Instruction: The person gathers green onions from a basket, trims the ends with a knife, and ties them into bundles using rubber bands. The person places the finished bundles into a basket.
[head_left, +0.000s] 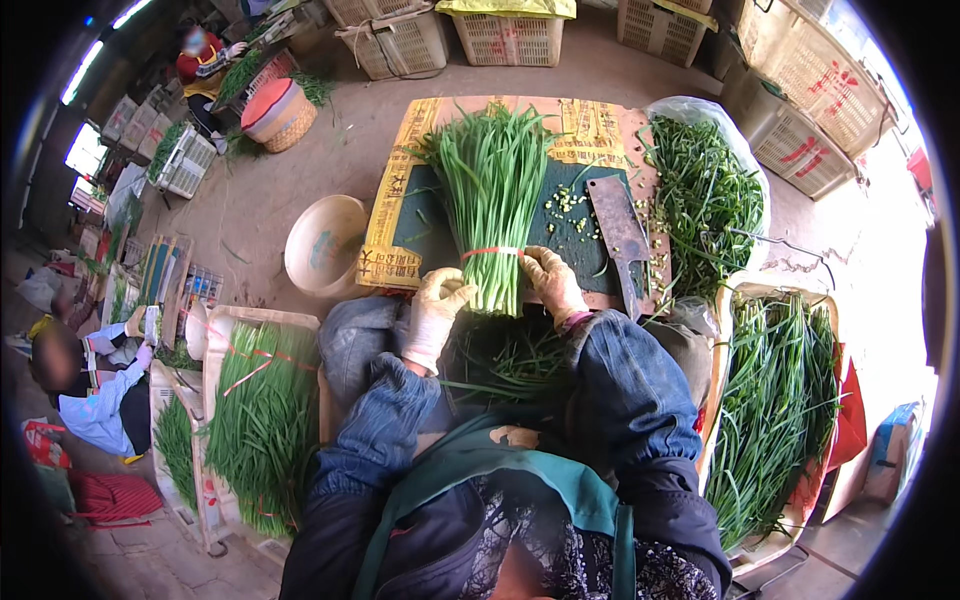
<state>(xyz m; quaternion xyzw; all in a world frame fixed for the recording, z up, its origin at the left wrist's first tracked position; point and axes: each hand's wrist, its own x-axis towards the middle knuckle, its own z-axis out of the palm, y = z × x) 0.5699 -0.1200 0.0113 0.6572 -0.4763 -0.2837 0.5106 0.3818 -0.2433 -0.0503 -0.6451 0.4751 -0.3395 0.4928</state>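
Observation:
A bundle of garlic chives (495, 202) lies on a green-topped cutting board (420, 217), its leaves away from me and its pale cut ends over the near edge. A red and pale band (491, 252) circles the stems. My left hand (437, 315), in a pale glove, has thumb and fingers against the left side near the cut ends. Gloved as well, my right hand (553, 279) holds the right side at the band. To the right, a rusty cleaver (619, 225) rests flat, its handle towards me. Chopped stem bits (574, 210) are scattered beside it.
A cream bowl (322, 244) stands left of the board. On the right are a plastic-lined heap of trimmings (705, 195) and a crate of chives (825, 300). Another crate (281, 319) holds banded chives at left. Two people (112, 405) (199, 67) sit farther off.

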